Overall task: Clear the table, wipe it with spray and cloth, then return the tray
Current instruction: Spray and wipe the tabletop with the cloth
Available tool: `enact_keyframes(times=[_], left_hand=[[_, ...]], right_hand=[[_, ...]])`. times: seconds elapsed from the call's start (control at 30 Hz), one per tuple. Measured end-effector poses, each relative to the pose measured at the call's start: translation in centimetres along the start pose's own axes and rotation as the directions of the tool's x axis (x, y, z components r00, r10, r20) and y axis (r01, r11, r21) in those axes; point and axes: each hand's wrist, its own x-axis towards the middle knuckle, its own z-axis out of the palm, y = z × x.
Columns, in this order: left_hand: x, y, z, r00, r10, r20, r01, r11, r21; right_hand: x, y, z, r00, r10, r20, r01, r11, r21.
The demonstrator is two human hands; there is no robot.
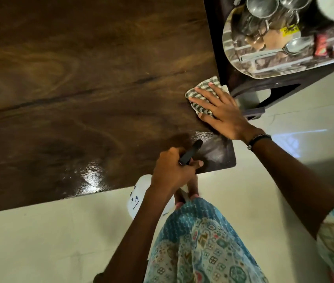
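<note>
Dark wooden tabletop [80, 78] cleared; right hand [221, 111] flat on checked cloth [200, 90], left hand [172, 172] gripping white spray bottle [139, 197]; steel tray [284, 56] unreturned.

Right hand [221, 111] flat, fingers [203, 94] spread; left hand [172, 172] fisted.

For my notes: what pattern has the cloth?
Head view: the cloth has green-grey and white checks.

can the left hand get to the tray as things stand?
Probably not directly. The left hand is closed around the spray bottle near the table edge, and the tray sits on the stool beyond the right hand, which presses the cloth.
</note>
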Motion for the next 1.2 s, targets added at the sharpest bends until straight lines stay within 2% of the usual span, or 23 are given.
enact_keyframes(times=[0.27,0.43,0.53,0.7,0.8,0.9,0.97,1.1,1.2], left_hand=[[-0.6,-1.0,5.0,0.997,0.021,-0.071,-0.018,0.999,0.052],[-0.7,-1.7,5.3,0.999,-0.009,-0.046,0.011,0.998,0.060],[-0.7,-2.6,5.3,0.998,-0.003,-0.064,0.005,0.999,0.039],[-0.9,-4.0,4.6,0.992,-0.042,-0.121,0.042,0.999,-0.004],[-1.1,-4.4,3.7,0.987,-0.062,-0.151,0.057,0.998,-0.032],[-1.5,-4.4,3.1,0.976,-0.107,-0.192,0.093,0.992,-0.081],[-1.8,-4.5,2.8,0.969,-0.135,-0.207,0.110,0.986,-0.126],[-2.3,-4.8,2.1,0.966,-0.151,-0.208,0.111,0.975,-0.192],[-2.4,-5.3,1.4,0.964,-0.160,-0.212,0.106,0.964,-0.245]], right_hand=[[-0.6,0.4,-0.4,0.996,-0.058,0.070,0.059,0.998,-0.014],[-2.0,0.5,-0.1,0.993,-0.102,0.061,0.104,0.993,-0.047],[-3.2,-0.2,0.9,0.997,-0.078,0.014,0.079,0.996,-0.043],[-6.1,-3.7,3.6,0.995,0.039,-0.094,-0.046,0.996,-0.071],[-7.7,-6.2,4.8,0.997,-0.080,-0.019,0.078,0.992,-0.096],[-10.5,-6.4,5.5,0.968,-0.238,0.085,0.245,0.965,-0.094],[-12.3,-5.2,5.2,0.958,-0.266,0.106,0.278,0.954,-0.115],[-13.0,-1.8,3.9,0.993,-0.100,0.063,0.105,0.992,-0.074],[-10.9,-2.4,4.0,1.000,0.010,-0.007,-0.010,0.997,-0.073]])
